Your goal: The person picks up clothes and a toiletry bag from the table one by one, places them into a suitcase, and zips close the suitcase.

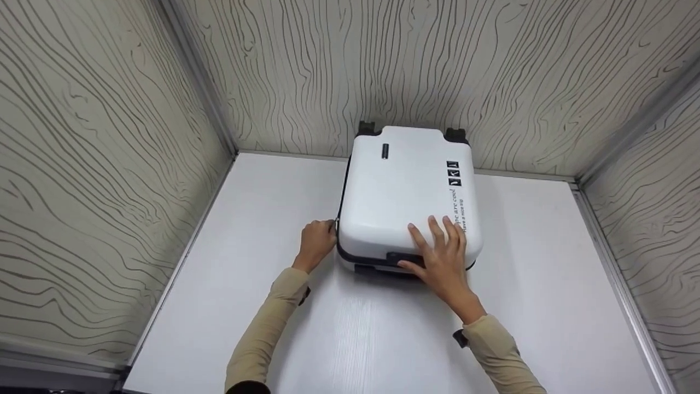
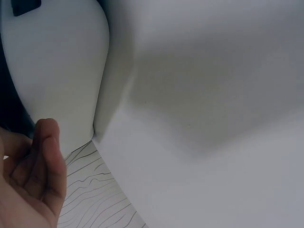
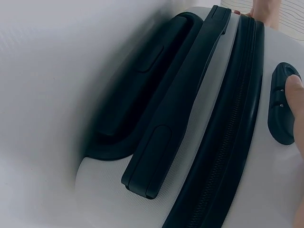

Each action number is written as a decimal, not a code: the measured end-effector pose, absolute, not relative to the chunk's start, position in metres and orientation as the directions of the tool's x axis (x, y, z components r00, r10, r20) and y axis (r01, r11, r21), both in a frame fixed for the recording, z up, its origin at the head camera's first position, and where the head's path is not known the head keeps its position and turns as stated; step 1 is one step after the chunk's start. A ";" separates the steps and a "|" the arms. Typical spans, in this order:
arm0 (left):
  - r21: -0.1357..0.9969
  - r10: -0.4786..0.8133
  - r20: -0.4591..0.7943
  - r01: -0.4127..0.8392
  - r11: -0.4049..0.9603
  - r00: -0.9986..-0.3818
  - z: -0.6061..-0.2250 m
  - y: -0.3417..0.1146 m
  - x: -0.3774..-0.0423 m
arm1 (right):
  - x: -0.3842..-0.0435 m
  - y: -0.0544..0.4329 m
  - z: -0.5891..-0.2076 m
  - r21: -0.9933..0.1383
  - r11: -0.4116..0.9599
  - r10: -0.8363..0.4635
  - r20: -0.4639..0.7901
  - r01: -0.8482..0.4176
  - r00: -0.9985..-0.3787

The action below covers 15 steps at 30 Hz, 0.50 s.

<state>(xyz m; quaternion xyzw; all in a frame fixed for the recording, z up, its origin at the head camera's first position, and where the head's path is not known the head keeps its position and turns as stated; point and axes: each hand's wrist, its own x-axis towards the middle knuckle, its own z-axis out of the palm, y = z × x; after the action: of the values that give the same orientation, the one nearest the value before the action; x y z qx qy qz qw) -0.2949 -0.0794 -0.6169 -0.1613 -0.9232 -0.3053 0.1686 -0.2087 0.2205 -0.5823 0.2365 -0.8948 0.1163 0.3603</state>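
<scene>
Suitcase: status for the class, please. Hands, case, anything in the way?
Left hand pinching what looks like a zipper pull. Right hand spread on suitcase, thumb at lock. Suitcase lying flat, wheels toward back wall. No obstruction visible.

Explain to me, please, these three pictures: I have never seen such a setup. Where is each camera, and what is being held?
There is no machine here, only a person working with bare hands. The wide picture comes from the head, looking down; the other two are taken from the left and right wrists. A white suitcase lies on the white table. At its side, the left hand seems to pinch a small zipper pull. The right hand rests spread on the suitcase, thumb at the dark lock, gripping nothing.
</scene>
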 end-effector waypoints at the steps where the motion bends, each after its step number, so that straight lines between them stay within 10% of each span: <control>1: 0.510 0.197 0.412 0.404 0.760 -0.890 -0.617 -0.079 -0.295 | -0.209 0.221 -0.582 -0.035 0.862 -0.340 0.700 -0.506 -0.628; 15: 0.507 0.204 0.383 0.390 0.768 -0.901 -0.621 -0.082 -0.296 | -0.209 0.221 -0.581 -0.017 0.867 -0.354 0.683 -0.499 -0.639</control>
<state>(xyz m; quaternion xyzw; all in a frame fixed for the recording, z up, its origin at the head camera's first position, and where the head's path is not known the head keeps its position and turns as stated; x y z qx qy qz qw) -0.2957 -0.0821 -0.6209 -0.1601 -0.9276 -0.3002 0.1544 -0.2086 0.2206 -0.5815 0.2371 -0.8993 0.1025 0.3529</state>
